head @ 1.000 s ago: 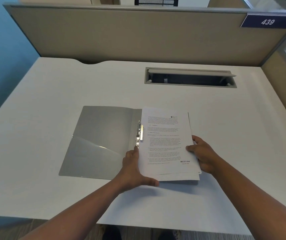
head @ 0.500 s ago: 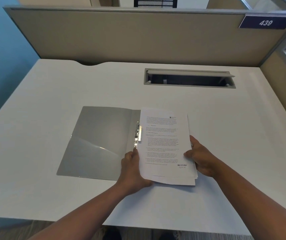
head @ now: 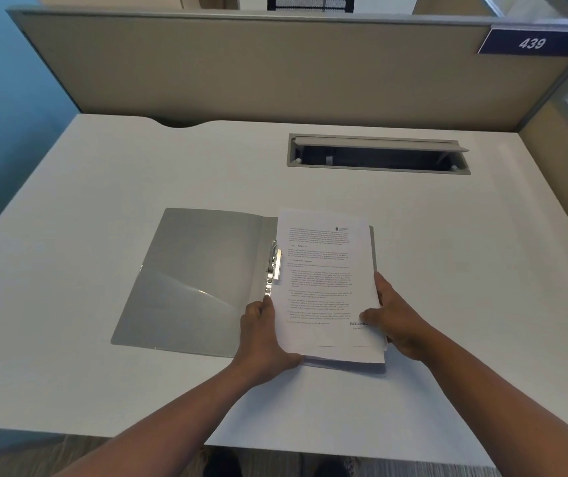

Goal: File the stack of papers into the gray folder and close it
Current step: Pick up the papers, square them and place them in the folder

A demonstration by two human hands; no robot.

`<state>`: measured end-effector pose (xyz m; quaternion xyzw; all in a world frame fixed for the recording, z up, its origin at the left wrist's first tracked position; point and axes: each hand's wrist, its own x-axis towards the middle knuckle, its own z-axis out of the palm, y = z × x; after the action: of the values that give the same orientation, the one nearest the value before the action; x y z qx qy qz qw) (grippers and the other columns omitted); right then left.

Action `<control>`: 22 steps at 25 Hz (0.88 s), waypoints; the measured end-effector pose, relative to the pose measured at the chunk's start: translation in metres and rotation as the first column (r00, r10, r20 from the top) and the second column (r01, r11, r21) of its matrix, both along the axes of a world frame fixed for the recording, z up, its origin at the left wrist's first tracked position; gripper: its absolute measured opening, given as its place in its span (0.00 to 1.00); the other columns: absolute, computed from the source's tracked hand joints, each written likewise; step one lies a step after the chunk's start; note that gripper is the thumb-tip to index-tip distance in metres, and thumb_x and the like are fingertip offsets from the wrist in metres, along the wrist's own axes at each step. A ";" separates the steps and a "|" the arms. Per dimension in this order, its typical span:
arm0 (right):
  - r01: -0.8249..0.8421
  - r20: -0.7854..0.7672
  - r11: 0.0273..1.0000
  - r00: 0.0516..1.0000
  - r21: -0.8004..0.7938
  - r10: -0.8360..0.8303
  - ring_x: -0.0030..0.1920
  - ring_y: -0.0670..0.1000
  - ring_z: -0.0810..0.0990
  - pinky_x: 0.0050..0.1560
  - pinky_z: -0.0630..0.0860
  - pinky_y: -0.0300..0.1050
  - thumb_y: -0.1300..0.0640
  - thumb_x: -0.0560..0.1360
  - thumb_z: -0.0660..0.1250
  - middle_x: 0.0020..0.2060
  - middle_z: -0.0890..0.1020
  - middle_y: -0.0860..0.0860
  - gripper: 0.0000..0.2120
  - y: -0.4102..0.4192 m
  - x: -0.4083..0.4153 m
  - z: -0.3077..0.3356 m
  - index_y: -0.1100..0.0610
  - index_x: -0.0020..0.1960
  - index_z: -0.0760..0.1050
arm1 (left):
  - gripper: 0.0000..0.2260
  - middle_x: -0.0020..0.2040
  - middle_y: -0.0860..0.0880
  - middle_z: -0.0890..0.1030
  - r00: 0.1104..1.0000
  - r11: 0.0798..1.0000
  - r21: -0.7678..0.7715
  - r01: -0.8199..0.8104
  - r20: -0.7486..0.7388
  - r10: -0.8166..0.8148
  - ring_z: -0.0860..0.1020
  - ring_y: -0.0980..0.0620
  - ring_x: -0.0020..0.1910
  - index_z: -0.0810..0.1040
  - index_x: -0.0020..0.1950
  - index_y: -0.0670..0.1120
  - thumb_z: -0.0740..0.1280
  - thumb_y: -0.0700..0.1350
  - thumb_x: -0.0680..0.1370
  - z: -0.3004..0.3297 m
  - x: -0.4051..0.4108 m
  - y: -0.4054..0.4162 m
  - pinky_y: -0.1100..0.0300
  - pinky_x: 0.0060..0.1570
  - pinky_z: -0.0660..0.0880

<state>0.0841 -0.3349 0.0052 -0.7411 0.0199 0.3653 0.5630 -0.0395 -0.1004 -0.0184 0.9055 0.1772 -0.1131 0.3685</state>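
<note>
The gray folder lies open on the desk, its left flap with a clear pocket spread flat. A metal clip runs along its spine. The stack of printed papers covers the folder's right half, its left edge beside the clip. My left hand grips the stack's lower left edge and corner. My right hand holds the lower right edge, thumb pressed on the top sheet.
The white desk has an open cable slot at the back right and a cutout notch at the back left. A beige partition with a "439" sign walls the far side.
The paper stack has slid slightly left toward the clip and squared up. My right thumb has moved further onto the top sheet.
</note>
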 end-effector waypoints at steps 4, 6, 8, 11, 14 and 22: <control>0.165 0.110 0.982 0.982 -0.087 -0.155 0.56 0.50 0.81 0.51 0.82 0.50 0.69 0.75 0.64 0.60 0.80 0.46 0.29 0.001 -0.012 -0.005 0.44 0.69 0.64 | 0.52 0.58 0.56 0.57 0.999 0.999 0.008 0.043 -0.009 -0.043 0.59 0.54 0.59 0.54 0.70 0.56 0.78 0.62 0.54 0.000 -0.001 0.002 0.59 0.59 0.71; 0.149 0.149 0.982 0.980 -0.119 -0.131 0.56 0.48 0.81 0.50 0.81 0.48 0.68 0.74 0.65 0.59 0.80 0.44 0.28 0.001 -0.016 -0.006 0.45 0.68 0.66 | 0.51 0.58 0.56 0.57 0.999 0.999 0.009 0.046 -0.004 -0.045 0.60 0.53 0.60 0.56 0.70 0.55 0.78 0.62 0.54 -0.001 -0.001 0.002 0.60 0.58 0.70; 0.114 0.188 0.986 0.978 -0.122 -0.090 0.52 0.46 0.84 0.45 0.82 0.42 0.69 0.72 0.65 0.55 0.83 0.43 0.25 0.000 -0.015 -0.003 0.45 0.62 0.72 | 0.50 0.59 0.56 0.57 0.999 0.999 0.004 0.040 0.007 -0.040 0.61 0.53 0.61 0.56 0.69 0.56 0.78 0.62 0.54 -0.002 -0.002 0.002 0.60 0.58 0.68; 0.120 0.248 0.987 0.965 -0.110 -0.090 0.48 0.40 0.84 0.38 0.80 0.35 0.70 0.72 0.62 0.49 0.85 0.39 0.24 0.000 -0.015 0.001 0.43 0.55 0.76 | 0.54 0.63 0.56 0.57 0.999 0.999 0.015 0.038 0.013 -0.038 0.60 0.52 0.62 0.52 0.71 0.55 0.79 0.63 0.53 -0.002 -0.003 0.000 0.59 0.59 0.67; 0.260 0.308 0.949 0.931 -0.178 -0.197 0.53 0.44 0.80 0.49 0.77 0.42 0.66 0.74 0.67 0.54 0.81 0.42 0.19 0.002 -0.021 -0.003 0.46 0.57 0.73 | 0.59 0.65 0.55 0.56 0.999 0.998 0.042 0.044 -0.013 -0.044 0.58 0.52 0.63 0.49 0.74 0.54 0.79 0.64 0.52 -0.002 -0.001 -0.001 0.59 0.62 0.67; -0.141 0.260 0.818 0.906 -0.557 0.334 0.76 0.53 0.54 0.74 0.59 0.51 0.41 0.60 0.81 0.79 0.50 0.46 0.62 -0.002 -0.041 -0.001 0.48 0.81 0.46 | 0.58 0.64 0.54 0.57 1.000 0.999 0.030 0.019 -0.013 -0.019 0.59 0.52 0.62 0.51 0.73 0.54 0.79 0.64 0.51 -0.002 0.000 -0.001 0.60 0.59 0.66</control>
<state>0.0436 -0.3367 0.0044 -0.9153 -0.0745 0.2778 0.2821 -0.0396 -0.1014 -0.0206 0.9118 0.1725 -0.1197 0.3528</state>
